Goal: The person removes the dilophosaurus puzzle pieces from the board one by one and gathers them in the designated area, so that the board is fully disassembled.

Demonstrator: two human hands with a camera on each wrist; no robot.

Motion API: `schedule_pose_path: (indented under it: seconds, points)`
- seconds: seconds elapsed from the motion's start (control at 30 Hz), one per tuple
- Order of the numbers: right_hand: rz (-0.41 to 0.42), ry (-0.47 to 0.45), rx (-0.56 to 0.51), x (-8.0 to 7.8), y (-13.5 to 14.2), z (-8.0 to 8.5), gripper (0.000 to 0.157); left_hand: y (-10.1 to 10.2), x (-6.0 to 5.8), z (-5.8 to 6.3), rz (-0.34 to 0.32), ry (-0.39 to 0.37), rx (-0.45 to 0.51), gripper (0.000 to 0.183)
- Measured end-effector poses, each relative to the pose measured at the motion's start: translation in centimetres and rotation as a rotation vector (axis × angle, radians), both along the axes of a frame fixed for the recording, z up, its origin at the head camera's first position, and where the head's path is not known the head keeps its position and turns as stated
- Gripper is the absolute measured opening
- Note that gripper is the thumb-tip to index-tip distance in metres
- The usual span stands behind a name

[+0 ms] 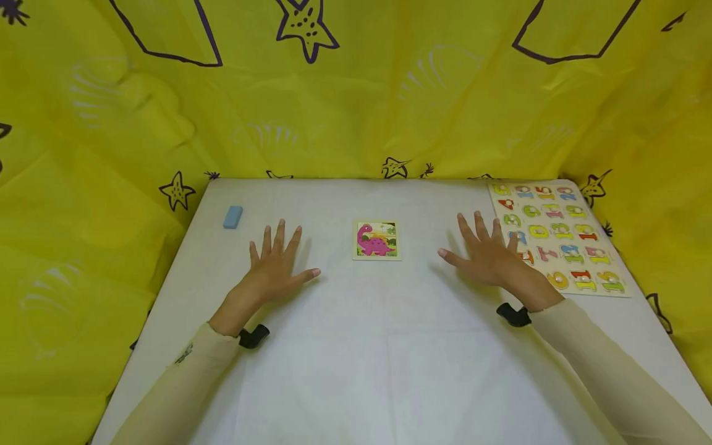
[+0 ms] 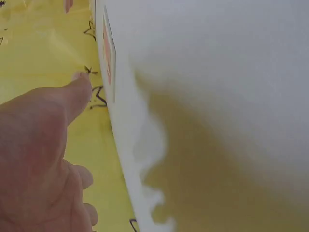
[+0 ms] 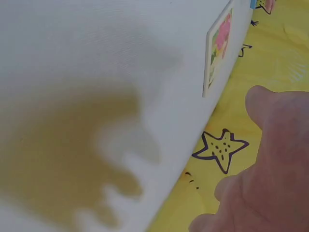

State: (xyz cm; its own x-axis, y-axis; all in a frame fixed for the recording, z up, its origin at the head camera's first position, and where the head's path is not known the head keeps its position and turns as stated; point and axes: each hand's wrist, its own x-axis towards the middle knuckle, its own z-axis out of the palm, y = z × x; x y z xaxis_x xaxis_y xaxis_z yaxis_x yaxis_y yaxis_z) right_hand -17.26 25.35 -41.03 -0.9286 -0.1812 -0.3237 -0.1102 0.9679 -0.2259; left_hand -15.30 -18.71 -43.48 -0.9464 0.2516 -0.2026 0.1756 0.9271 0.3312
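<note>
Between the two hands, a small square dinosaur puzzle (image 1: pixel 377 240) with a pink long-necked dinosaur lies flat on the white table. My left hand (image 1: pixel 274 272) is held over the table to its left, fingers spread and holding nothing. On the other side, my right hand (image 1: pixel 485 254) also has spread fingers, holds nothing and overlaps the edge of a number puzzle board (image 1: pixel 547 228) in the head view. Both hands cast shadows on the tabletop in the wrist views. A blue block (image 1: pixel 233 217) lies beyond the left fingertips.
Yellow cloth (image 1: pixel 356 111) with starfish and shell drawings hangs behind the table and along both sides. The white table (image 1: pixel 334 383) extends toward me. Black wrist straps (image 1: pixel 254 337) show at the sleeve ends.
</note>
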Motion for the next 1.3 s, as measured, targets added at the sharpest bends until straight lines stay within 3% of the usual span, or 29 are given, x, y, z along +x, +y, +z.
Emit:
schedule_pose_path:
  seconds: [0.17,0.37,0.6,0.7,0.93,1.3]
  points:
    - [0.042,-0.033,-0.029,-0.5,-0.8,0.0,0.1,3.1,-0.3,0.1,-0.059,-0.011,0.0,0.102]
    - [0.072,-0.073,-0.138,-1.7,-2.2,-0.1,0.091,8.9,0.3,-0.1,-0.198,-0.039,-0.034,0.096]
    - [0.258,-0.01,-0.32,-5.5,-4.3,-1.8,0.067,14.3,0.7,0.0,-0.276,-0.056,-0.057,0.097]
    - [0.291,0.038,-0.382,-7.0,-5.5,-2.1,0.055,15.9,0.6,-0.3,-0.287,-0.069,-0.07,0.101]
    - [0.286,0.128,-0.475,-8.7,-8.6,-2.4,0.032,17.3,0.8,-1.5,-0.266,-0.061,-0.109,0.103]
    - [0.355,0.079,-0.456,-9.5,-11.5,-2.6,0.027,17.2,1.2,-1.9,-0.25,-0.03,-0.137,0.103]
